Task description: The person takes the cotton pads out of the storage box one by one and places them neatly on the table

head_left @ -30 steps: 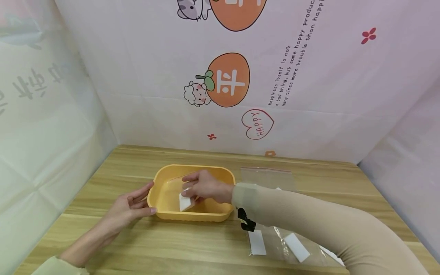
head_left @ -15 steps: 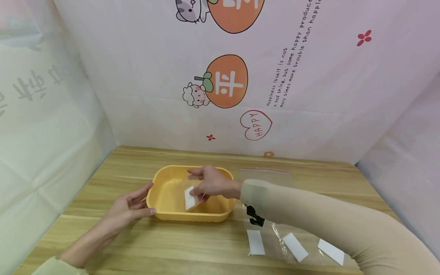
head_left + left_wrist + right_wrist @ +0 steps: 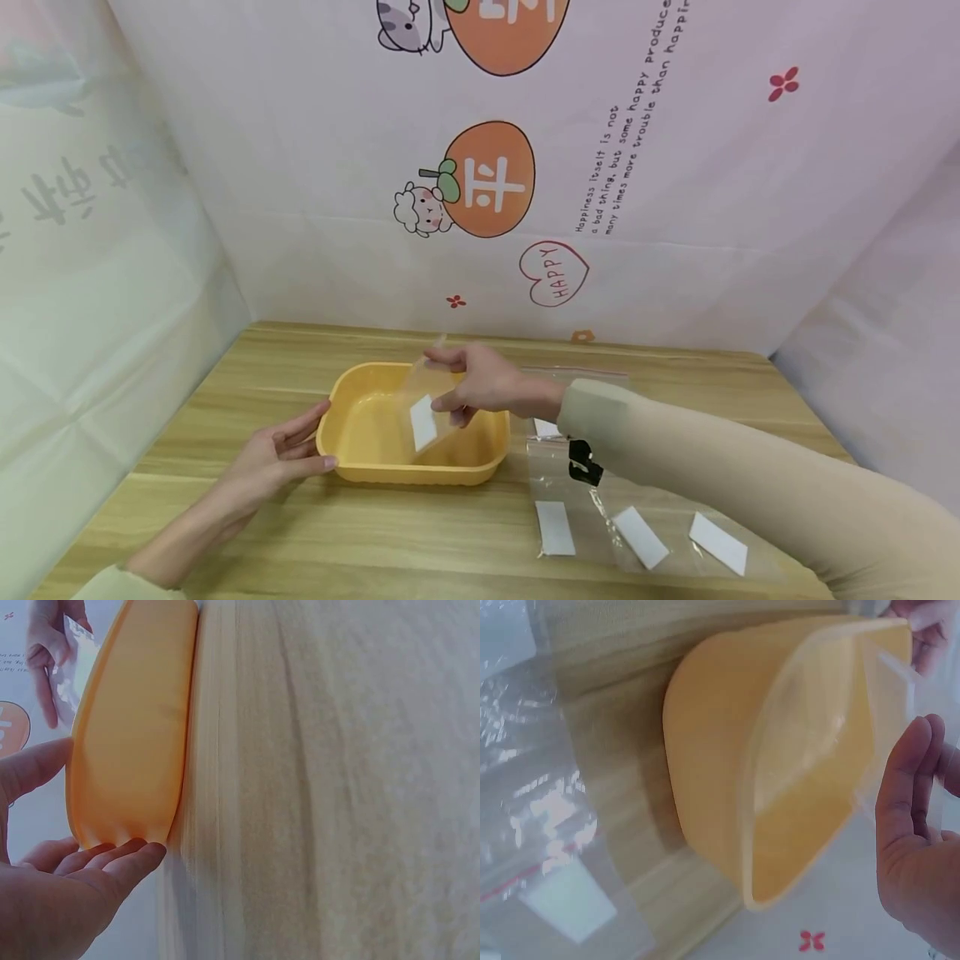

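A yellow plastic basin stands on the wooden table. My left hand holds its left end; in the left wrist view the thumb lies at the rim of the basin and the fingertips against its end wall. Over the right half of the basin, my right hand pinches a clear plastic bag with a white rectangular piece inside. The bag hangs tilted, its lower part overlapping the basin's interior. In the right wrist view the fingers lie along the bag, which partly hides the thumb.
Several clear zip bags lie on the table right of the basin, with white pieces in them. My right sleeve passes over some of these. A printed cloth wall rises behind the table.
My right hand has moved up and to the right, drawing the bag and its white piece up from low in the basin. My left hand has stayed at the basin's left end.
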The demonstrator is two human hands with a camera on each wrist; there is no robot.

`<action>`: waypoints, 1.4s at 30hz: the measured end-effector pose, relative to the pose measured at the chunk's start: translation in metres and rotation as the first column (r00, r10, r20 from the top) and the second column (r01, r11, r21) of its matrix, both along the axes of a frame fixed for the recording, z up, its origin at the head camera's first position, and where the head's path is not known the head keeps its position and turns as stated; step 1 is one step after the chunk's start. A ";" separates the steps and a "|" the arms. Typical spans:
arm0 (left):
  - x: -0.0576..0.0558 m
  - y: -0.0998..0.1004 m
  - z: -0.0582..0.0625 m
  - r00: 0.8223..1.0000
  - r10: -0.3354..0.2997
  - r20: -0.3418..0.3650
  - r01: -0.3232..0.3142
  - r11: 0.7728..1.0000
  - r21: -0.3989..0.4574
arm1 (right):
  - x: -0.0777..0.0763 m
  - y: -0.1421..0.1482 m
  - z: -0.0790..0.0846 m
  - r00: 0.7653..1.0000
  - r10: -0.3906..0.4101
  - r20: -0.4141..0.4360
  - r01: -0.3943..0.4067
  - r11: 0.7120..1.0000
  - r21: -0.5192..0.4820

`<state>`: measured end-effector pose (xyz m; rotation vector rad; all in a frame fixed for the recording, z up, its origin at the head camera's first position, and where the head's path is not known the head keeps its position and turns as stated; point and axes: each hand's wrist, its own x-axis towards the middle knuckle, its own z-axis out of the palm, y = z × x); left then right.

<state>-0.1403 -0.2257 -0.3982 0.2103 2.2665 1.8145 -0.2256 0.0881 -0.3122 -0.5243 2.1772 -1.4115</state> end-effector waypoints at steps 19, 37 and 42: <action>-0.001 -0.002 -0.003 1.000 0.012 -0.001 -0.012 1.000 0.003 | -0.015 0.115 0.044 0.995 -0.039 -0.090 0.045 0.997 0.064; -0.002 0.001 -0.002 1.000 0.012 -0.005 -0.012 1.000 -0.011 | -0.027 0.272 0.004 0.991 -0.129 0.040 0.122 0.984 0.131; -0.002 -0.001 -0.003 1.000 0.009 -0.014 -0.009 1.000 -0.014 | -0.027 0.284 -0.012 0.990 -0.120 0.071 0.107 0.982 0.158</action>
